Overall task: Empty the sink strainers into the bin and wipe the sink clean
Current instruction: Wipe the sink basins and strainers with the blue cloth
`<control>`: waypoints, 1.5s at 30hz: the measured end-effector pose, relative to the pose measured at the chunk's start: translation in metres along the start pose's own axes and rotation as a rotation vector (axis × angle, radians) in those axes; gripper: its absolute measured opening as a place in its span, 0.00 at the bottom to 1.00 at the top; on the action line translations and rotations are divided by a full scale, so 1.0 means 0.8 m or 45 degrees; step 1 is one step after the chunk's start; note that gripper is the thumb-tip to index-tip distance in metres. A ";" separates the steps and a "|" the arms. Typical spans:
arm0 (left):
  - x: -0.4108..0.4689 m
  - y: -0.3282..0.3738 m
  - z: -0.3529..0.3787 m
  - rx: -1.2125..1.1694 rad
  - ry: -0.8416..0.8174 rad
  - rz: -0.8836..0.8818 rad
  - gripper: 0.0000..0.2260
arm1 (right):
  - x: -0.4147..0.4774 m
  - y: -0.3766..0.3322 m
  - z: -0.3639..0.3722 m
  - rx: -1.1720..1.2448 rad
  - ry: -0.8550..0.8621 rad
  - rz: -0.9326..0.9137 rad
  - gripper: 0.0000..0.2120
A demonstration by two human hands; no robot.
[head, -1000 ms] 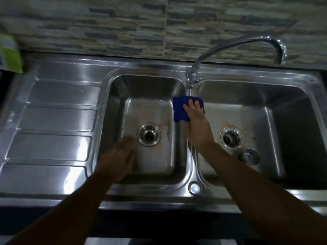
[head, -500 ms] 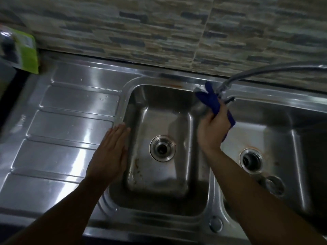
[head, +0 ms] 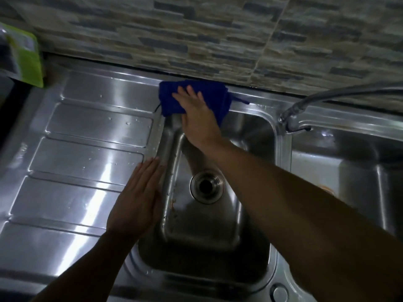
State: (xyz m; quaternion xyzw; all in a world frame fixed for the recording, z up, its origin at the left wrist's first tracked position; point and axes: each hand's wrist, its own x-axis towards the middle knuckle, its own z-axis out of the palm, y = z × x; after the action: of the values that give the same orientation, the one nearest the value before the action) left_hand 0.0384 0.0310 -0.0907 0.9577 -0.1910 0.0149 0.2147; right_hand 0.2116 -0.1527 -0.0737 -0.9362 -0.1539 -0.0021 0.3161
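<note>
A steel double sink (head: 250,110) fills the view. My right hand (head: 197,114) lies flat with straight fingers on a blue cloth (head: 169,99), pressing it onto the back rim above the left basin's far left corner. My left hand (head: 137,197) rests flat, fingers straight, on the left rim of that basin beside the drainboard. The left basin's round drain (head: 207,186) shows an open dark hole. Most of the right basin (head: 349,162) is hidden by my right forearm.
A ribbed steel drainboard (head: 82,153) with water drops spreads to the left. A curved tap (head: 305,105) rises between the basins. A green packet (head: 24,55) leans at the far left against the stone-pattern tiled wall (head: 196,35). An overflow button (head: 280,292) sits on the front rim.
My right hand left the tap base and moved left with the cloth, spreading it flat on the back rim. My left hand stayed on the left rim. The view shifted left.
</note>
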 end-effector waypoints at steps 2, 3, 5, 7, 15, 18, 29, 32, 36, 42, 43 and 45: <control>0.001 0.002 -0.003 -0.010 0.009 -0.008 0.23 | 0.002 0.008 -0.012 -0.088 -0.069 -0.058 0.30; 0.001 0.004 -0.005 -0.007 0.019 -0.022 0.23 | -0.004 0.018 -0.020 -0.133 -0.079 -0.049 0.32; 0.002 0.006 -0.006 0.014 0.021 -0.072 0.24 | -0.029 0.042 -0.041 -0.218 -0.038 0.058 0.34; 0.002 0.006 -0.006 0.050 -0.006 -0.128 0.25 | -0.059 0.066 -0.065 -0.330 0.064 0.192 0.33; -0.002 -0.003 0.006 0.132 -0.023 -0.089 0.26 | -0.059 0.057 -0.053 -0.302 0.107 0.383 0.28; -0.003 -0.008 0.010 0.132 -0.021 -0.080 0.26 | -0.021 0.023 -0.024 -0.252 -0.016 0.125 0.31; -0.002 -0.003 -0.001 0.095 -0.040 -0.071 0.25 | -0.065 0.076 -0.058 -0.423 -0.052 0.305 0.41; 0.000 0.000 -0.008 0.093 -0.075 -0.082 0.26 | -0.084 0.088 -0.080 -0.515 -0.023 0.371 0.43; 0.002 0.007 -0.017 0.067 -0.111 -0.106 0.28 | -0.076 0.076 -0.086 -0.517 0.001 0.446 0.38; -0.016 -0.011 -0.047 0.019 -0.115 -0.135 0.32 | -0.029 0.020 -0.041 -0.308 -0.157 0.302 0.39; -0.028 -0.018 -0.050 0.052 -0.103 -0.180 0.31 | -0.015 0.007 -0.030 -0.255 -0.198 0.245 0.39; -0.059 -0.030 -0.052 0.159 -0.083 -0.281 0.29 | 0.012 -0.017 -0.010 -0.180 -0.300 0.136 0.36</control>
State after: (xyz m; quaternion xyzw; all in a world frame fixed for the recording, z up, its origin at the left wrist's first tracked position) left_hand 0.0060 0.0854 -0.0681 0.9844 -0.0901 -0.0281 0.1485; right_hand 0.2173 -0.1442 -0.0585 -0.9568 -0.1394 0.1136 0.2287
